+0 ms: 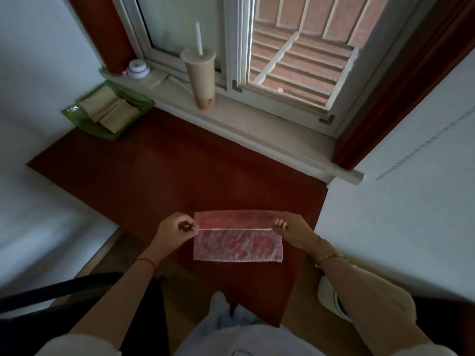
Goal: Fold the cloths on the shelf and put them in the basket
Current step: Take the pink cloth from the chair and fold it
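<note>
A pink patterned cloth (237,246) lies on the dark red shelf (159,176) near its front edge. One edge of the cloth is lifted into a straight white-hemmed line across its middle. My left hand (174,228) pinches the left end of that edge, and my right hand (293,229) pinches the right end. A green basket (77,116) sits at the shelf's far left corner with folded beige cloths (110,111) inside it.
A tall drink cup with a straw (201,75) stands on the pale window sill (257,124) behind the shelf. A small white jar (138,68) sits at the sill's left end. White walls close in on both sides. My knee and a white shoe (331,299) show below.
</note>
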`<state>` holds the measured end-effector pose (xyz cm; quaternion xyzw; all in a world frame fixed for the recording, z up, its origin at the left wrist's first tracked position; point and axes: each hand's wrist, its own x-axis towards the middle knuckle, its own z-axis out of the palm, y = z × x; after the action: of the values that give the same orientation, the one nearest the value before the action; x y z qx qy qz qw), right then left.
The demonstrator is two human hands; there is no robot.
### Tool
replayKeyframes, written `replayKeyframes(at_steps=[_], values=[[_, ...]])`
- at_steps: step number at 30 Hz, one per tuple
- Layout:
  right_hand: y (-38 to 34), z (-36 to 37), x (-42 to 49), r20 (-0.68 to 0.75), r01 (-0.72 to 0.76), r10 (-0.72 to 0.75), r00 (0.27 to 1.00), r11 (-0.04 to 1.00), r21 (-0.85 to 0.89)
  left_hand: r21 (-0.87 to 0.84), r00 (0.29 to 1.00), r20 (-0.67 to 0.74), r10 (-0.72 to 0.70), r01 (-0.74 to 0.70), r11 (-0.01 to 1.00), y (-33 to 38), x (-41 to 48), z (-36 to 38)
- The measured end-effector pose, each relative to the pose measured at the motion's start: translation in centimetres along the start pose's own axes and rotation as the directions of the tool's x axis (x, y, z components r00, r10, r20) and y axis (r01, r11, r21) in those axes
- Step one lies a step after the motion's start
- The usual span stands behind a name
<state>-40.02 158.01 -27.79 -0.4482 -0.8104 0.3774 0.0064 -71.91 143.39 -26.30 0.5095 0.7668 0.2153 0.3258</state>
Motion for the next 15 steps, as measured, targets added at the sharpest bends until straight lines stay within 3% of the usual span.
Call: replayKeyframes(at_steps=[5,15], values=[[1.4,3.6,-3.2,0.034,-0.028,0.03,0.999,0.999,-0.036,0.033,0.99,0.109,-0.092,0.089,0.995,-2.1,-3.6,3.8],[1.3,4.8,-3.2,0.072,0.037,-0.027,0.997,0.99,-0.139,-0.042,0.981,-0.027,-0.19,0.189,0.981,-3.3,-5.6,6.9]])
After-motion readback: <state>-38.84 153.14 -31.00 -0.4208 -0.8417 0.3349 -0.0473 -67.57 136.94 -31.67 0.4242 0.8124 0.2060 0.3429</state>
